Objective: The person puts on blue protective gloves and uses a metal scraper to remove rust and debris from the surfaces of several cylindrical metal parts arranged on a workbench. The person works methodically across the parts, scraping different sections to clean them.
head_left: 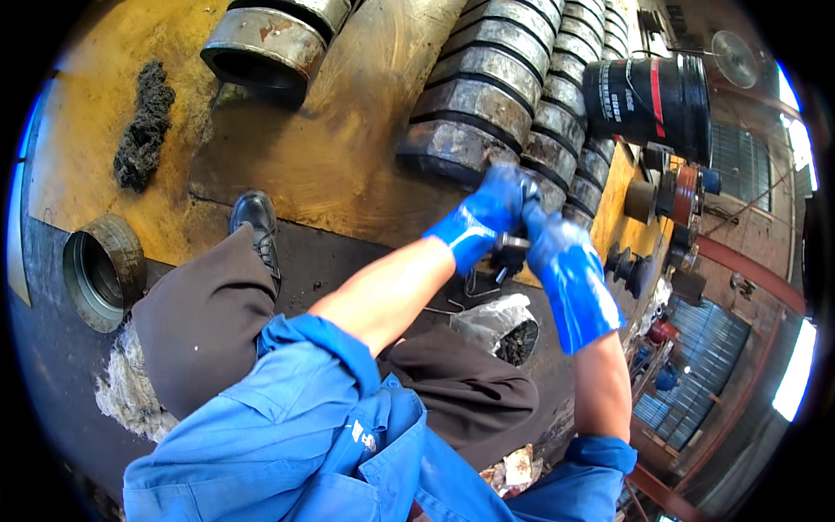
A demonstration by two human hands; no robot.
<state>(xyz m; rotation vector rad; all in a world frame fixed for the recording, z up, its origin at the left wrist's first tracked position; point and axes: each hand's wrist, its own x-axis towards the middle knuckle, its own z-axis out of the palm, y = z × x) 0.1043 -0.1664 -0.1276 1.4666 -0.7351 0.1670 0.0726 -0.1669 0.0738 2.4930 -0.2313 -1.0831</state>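
Observation:
Both my hands wear blue rubber gloves and meet near the end of a row of large grey hexagonal metal nuts. My left hand reaches up with its fingers against the nearest nut. My right hand is closed beside it. Between the two gloves sits a small dark metal tool, gripped by both; its shape is mostly hidden by the fingers.
A black bucket with a red stripe stands behind the nuts. Steel rings lie at the top and left. A dark wire-wool wad rests on the yellow plate. A clear plastic bag of dark bits lies by my knee.

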